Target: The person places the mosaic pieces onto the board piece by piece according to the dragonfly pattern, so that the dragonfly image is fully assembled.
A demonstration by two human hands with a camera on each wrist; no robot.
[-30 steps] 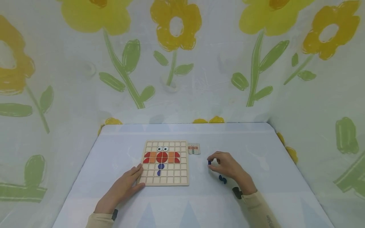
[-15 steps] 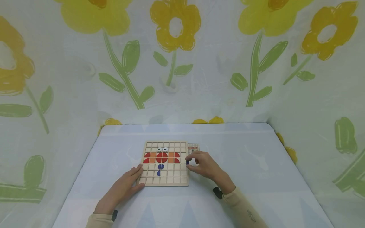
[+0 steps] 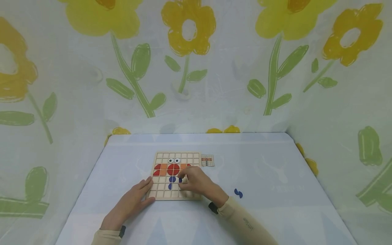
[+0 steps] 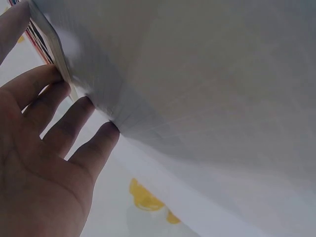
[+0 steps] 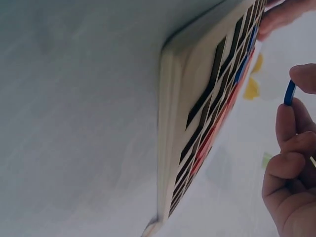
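A wooden grid board point(image 3: 191, 195) lies on the table with red, orange and blue pieces and two eye pieces in its cells. My left hand point(image 3: 133, 202) rests along the board's left edge, its fingers fairly straight and touching the side, as the left wrist view shows with the fingers point(image 4: 96, 145). Over the board's middle right, my right hand point(image 3: 197, 182) pinches a small blue piece point(image 5: 290, 93) between thumb and fingertip, held above the grid. Part of the red and orange pieces on the right is hidden behind this hand.
A small pattern card point(image 3: 208, 160) lies against the board's upper right side. Two dark blue half-round pieces point(image 3: 238, 193) lie on the table to the right, below my right forearm's level with the board. Flowered fabric walls point(image 3: 226, 85) stand behind and beside the table.
My right hand has moved left from the table over the grid, carrying the blue piece. The two loose blue pieces show again beside the arm. My left hand has stayed in place.
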